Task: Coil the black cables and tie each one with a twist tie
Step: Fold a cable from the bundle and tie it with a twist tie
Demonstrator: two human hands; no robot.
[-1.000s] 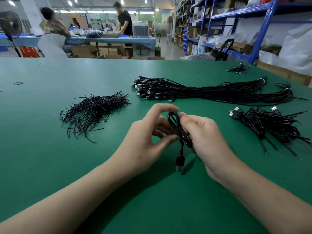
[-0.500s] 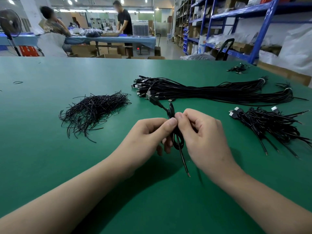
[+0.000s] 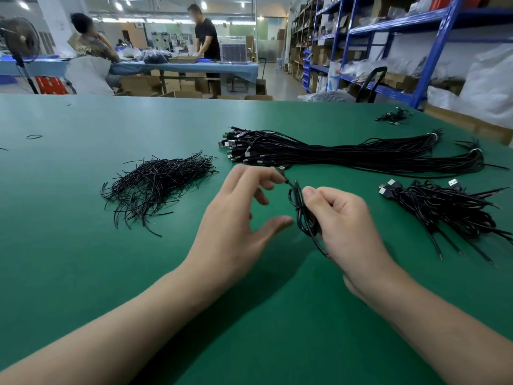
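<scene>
Over the middle of the table (image 3: 83, 273), the right hand (image 3: 347, 226) is gripping a cable (image 3: 301, 215). Its fingers are curling round a narrow coil of thin, glossy black loops, and one loose end is trailing down under the hand. The left hand (image 3: 236, 218) is hovering just beside it, thumb spread wide and fingers loosely bent. Its forefinger is touching the cable's upper end near the plug, but it is unclear whether it is pinching it.

The table is showing a smooth, matt green top, running wide to every side. Toward the left edge, ties (image 3: 158, 184) are lying in a loose, bristly heap of short black wires. Beyond the hands, a long bundle (image 3: 347, 155) of straight black cables is stretching toward the right edge, with metal plugs bunched at its left end and pale bands binding its right end. Near the right edge, a pile (image 3: 444, 207) of coiled cables is lying with thin ends fanning outward. A small cluster (image 3: 394, 116) is sitting by the far right corner.

Past the far edge, blue steel shelves (image 3: 433, 51) are holding boxes and bags on the right, and a fan (image 3: 19, 40) is standing at the left. Two people (image 3: 205, 34) are at a blue bench (image 3: 194, 66) well apart, one sitting and one standing.
</scene>
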